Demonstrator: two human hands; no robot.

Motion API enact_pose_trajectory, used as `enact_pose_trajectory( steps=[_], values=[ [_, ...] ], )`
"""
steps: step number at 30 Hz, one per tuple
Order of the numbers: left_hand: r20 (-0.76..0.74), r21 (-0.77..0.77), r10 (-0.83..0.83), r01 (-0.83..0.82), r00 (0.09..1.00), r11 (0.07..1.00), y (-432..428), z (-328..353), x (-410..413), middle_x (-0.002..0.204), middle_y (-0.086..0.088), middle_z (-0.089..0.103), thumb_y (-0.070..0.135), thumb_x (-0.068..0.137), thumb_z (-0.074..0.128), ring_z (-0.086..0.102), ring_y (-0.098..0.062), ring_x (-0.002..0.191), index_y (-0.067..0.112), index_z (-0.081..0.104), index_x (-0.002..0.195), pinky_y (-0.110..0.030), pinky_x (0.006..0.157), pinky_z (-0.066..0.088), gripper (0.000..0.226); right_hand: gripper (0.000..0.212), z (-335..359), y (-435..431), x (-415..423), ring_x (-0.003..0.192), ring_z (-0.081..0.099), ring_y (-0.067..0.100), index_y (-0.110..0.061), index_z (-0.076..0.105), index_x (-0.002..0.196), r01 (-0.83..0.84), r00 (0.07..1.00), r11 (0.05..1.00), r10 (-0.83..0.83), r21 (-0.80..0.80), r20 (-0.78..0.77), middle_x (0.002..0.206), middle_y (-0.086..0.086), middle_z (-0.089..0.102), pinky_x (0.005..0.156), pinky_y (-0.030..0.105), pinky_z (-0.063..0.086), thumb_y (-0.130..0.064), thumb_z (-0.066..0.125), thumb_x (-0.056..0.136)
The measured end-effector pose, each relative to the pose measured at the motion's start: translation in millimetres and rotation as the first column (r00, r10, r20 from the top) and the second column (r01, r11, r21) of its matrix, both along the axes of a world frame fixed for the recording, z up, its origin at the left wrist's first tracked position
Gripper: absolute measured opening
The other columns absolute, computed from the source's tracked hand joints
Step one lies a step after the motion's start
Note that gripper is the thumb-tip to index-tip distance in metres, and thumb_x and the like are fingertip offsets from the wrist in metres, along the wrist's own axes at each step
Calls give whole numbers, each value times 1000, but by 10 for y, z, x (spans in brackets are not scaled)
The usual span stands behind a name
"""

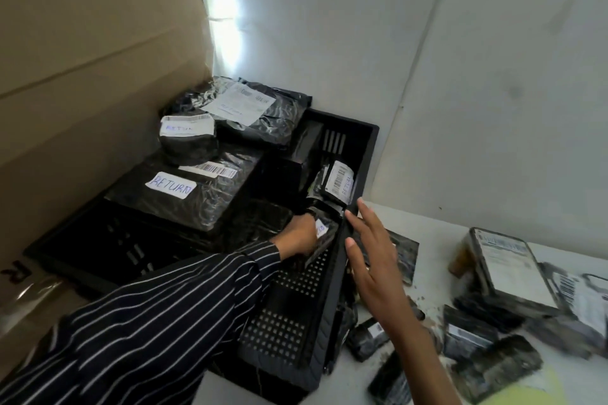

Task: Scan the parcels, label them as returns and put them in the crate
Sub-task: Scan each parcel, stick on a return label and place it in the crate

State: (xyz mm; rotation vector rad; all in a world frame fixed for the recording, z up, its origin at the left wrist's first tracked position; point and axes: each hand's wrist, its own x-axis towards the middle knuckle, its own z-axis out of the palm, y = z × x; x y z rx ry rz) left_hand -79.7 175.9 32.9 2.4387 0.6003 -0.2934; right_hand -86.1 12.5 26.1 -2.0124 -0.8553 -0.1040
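A black plastic crate (365, 154) sits in the corner, holding several black-wrapped parcels with white labels reading RETURN (171, 185). My left hand (297, 235), in a striped sleeve, reaches inside the crate and grips a small black parcel (324, 233) with a white label, near the crate's right wall. My right hand (373, 250) hovers flat over the crate's right rim, fingers spread, holding nothing. Another small labelled parcel (339, 184) leans upright against the crate's right wall just beyond.
A white table (437, 240) on the right carries several loose black parcels (503, 260) with barcode labels. A large cardboard sheet (82, 76) stands to the left of the crate. White walls close off the corner behind.
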Motion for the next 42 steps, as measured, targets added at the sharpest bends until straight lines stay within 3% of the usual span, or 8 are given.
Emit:
enact_pose_trajectory(
  steps=[5,9,12,16,23,27,32,42],
  values=[
    [-68,10,-2,3,998,1000,72,-563,175,134,-25,50,17,100,37,50,-37,123,-4,44,130,-37,101,38,37,48,-29,71,23,145,9,3,-36,33,141,8,1000,1000,-8,-1,-17,155,-23,14,113,21,4,-45,27,94],
    [-68,-12,-17,16,998,1000,112,-847,212,135,-27,47,14,102,19,49,-37,122,0,36,133,-44,105,36,37,46,-60,86,31,146,11,8,-34,36,141,15,1000,999,-15,47,-12,156,-19,16,116,45,14,-37,29,96],
    [-136,44,-181,189,974,981,192,-984,174,147,-29,25,16,99,41,39,-40,131,1,9,147,-41,109,32,60,45,-80,97,59,146,10,11,-34,33,141,27,1000,999,-27,46,9,157,-17,16,117,51,13,-34,28,96],
    [-363,136,-493,569,790,811,332,-1152,-16,152,-26,-23,48,91,54,-12,-38,144,-1,-21,145,-41,119,8,105,46,-117,123,57,147,8,13,-28,35,142,24,1000,997,-23,69,-18,158,-14,15,118,46,6,-33,26,97],
    [-396,216,-661,764,637,607,361,-1259,-130,144,-19,-41,52,98,27,-33,-30,138,20,-24,146,-40,116,-10,78,50,-107,142,65,147,9,14,-27,34,141,20,999,996,-17,87,-43,158,-9,16,117,53,9,-48,18,100],
    [-473,206,-691,830,548,518,385,-1268,-130,139,-17,-47,73,85,35,-46,-28,128,20,-26,146,-47,111,-21,102,45,-122,146,57,147,10,14,-26,35,141,22,998,995,-16,101,-60,158,-8,16,115,58,12,-34,25,98],
    [-489,388,-730,869,477,307,387,-1216,-152,141,-17,-40,79,76,42,-42,-30,129,7,-21,146,-50,110,-23,119,45,-122,147,50,147,11,15,-27,34,141,15,998,993,-8,114,-66,158,-8,16,114,59,15,-30,25,97],
    [-427,452,-648,770,630,451,336,-1049,-33,156,-23,-14,51,94,45,-12,-35,145,7,-7,151,-44,115,-11,89,46,-105,131,40,146,14,12,-24,37,141,4,996,993,6,117,-87,158,-10,16,114,56,17,-32,27,97]
  ],
)
